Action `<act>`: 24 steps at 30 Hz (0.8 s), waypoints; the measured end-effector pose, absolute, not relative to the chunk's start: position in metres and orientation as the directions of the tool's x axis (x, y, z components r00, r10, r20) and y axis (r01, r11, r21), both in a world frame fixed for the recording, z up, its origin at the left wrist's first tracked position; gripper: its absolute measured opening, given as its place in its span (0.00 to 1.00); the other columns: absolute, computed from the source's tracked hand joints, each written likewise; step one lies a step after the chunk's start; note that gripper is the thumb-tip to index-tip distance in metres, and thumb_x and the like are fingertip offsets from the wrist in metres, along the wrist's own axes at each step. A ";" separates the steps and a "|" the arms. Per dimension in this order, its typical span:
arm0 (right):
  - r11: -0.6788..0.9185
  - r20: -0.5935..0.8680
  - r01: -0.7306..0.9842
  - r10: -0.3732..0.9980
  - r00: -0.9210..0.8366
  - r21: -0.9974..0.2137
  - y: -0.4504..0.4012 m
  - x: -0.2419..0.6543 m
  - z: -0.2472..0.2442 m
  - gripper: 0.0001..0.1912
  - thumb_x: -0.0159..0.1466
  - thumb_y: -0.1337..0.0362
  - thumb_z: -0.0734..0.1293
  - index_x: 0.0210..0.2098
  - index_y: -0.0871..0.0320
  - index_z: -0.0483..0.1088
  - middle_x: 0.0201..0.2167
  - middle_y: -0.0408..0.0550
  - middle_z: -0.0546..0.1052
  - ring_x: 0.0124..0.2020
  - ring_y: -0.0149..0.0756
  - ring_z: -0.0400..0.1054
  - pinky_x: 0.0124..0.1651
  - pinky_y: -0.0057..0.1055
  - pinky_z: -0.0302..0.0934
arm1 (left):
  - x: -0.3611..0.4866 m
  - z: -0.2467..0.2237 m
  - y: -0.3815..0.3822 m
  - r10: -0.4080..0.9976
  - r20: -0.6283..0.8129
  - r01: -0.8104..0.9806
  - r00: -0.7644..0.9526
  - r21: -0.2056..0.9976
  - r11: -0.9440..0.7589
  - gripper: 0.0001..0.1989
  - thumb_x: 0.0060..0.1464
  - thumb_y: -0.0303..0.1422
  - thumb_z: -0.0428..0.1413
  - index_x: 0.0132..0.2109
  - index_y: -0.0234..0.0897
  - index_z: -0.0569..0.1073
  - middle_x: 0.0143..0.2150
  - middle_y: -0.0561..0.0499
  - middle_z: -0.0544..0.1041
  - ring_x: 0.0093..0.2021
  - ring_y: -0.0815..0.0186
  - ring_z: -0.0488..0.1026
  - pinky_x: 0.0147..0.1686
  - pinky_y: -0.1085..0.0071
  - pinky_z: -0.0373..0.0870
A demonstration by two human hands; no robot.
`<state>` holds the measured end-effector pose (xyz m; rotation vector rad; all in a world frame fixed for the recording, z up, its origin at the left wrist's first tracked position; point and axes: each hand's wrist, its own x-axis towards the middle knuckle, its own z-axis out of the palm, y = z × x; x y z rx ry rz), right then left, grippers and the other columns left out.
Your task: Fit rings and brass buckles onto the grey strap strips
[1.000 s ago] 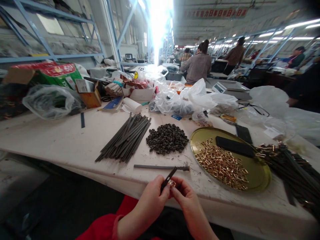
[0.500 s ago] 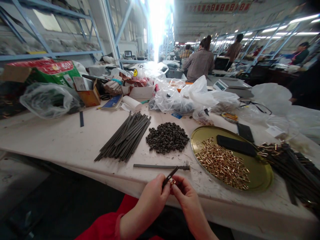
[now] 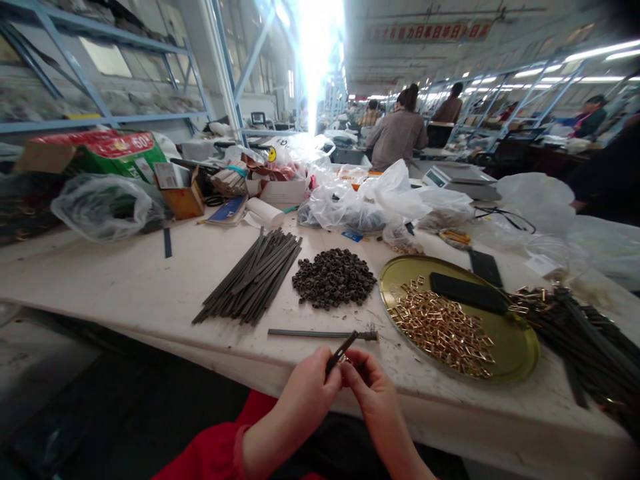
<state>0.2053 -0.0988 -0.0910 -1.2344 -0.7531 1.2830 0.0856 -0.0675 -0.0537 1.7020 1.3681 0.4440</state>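
Observation:
My left hand (image 3: 313,381) is closed on a dark strap (image 3: 342,352), whose end with small holes points up and right. Fingers touching it, my right hand (image 3: 371,381) pinches a small shiny metal buckle (image 3: 344,359), mostly hidden between the fingertips. Just beyond both hands, a single dark strip (image 3: 310,333) lies crosswise with small pieces at its right end. Behind it are a bundle of dark strips (image 3: 253,277) and a pile of small dark loops (image 3: 333,279). Gold buckles (image 3: 443,328) are heaped on a round gold tray (image 3: 523,350) at the right.
A black phone-like object (image 3: 467,292) lies on the tray. More dark straps (image 3: 595,340) spread at the far right. Plastic bags (image 3: 360,200), boxes (image 3: 183,193) and a scale (image 3: 460,179) line the table's back. A person (image 3: 399,133) sits beyond, facing away.
The view has shifted slightly. My hands stay together in nearly the same place, and the small buckle is now more covered by my fingers.

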 end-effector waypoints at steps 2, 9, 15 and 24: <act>-0.146 -0.201 -0.268 0.960 0.194 -0.952 -0.099 0.206 -0.091 0.15 0.52 0.55 0.70 0.34 0.58 0.71 0.28 0.46 0.77 0.30 0.37 0.69 0.32 0.31 0.64 | 0.086 -0.053 -0.067 0.911 -0.240 0.593 0.334 0.805 -0.005 0.08 0.55 0.32 0.46 0.28 0.38 0.60 0.27 0.51 0.71 0.29 0.65 0.66 0.27 0.73 0.56; -0.129 -0.195 -0.283 0.956 0.219 -0.950 -0.098 0.206 -0.089 0.16 0.52 0.56 0.71 0.36 0.58 0.72 0.30 0.47 0.78 0.30 0.37 0.70 0.31 0.31 0.64 | 0.088 -0.053 -0.066 0.917 -0.214 0.576 0.338 0.817 -0.022 0.08 0.54 0.33 0.46 0.28 0.37 0.61 0.27 0.51 0.70 0.29 0.66 0.65 0.27 0.73 0.56; -0.118 -0.194 -0.276 0.944 0.265 -0.954 -0.096 0.207 -0.087 0.14 0.52 0.57 0.71 0.36 0.57 0.73 0.33 0.47 0.79 0.35 0.40 0.71 0.39 0.35 0.65 | 0.092 -0.056 -0.064 0.930 -0.198 0.572 0.309 0.820 -0.016 0.08 0.55 0.34 0.45 0.29 0.38 0.61 0.27 0.52 0.69 0.28 0.65 0.65 0.28 0.72 0.56; -0.093 -0.156 -0.204 0.934 0.322 -0.975 -0.090 0.205 -0.095 0.15 0.51 0.56 0.71 0.35 0.56 0.71 0.29 0.44 0.77 0.32 0.37 0.70 0.37 0.32 0.65 | 0.094 -0.062 -0.060 0.944 -0.200 0.596 0.262 0.803 0.005 0.07 0.55 0.33 0.46 0.30 0.37 0.62 0.29 0.51 0.71 0.30 0.64 0.67 0.29 0.71 0.57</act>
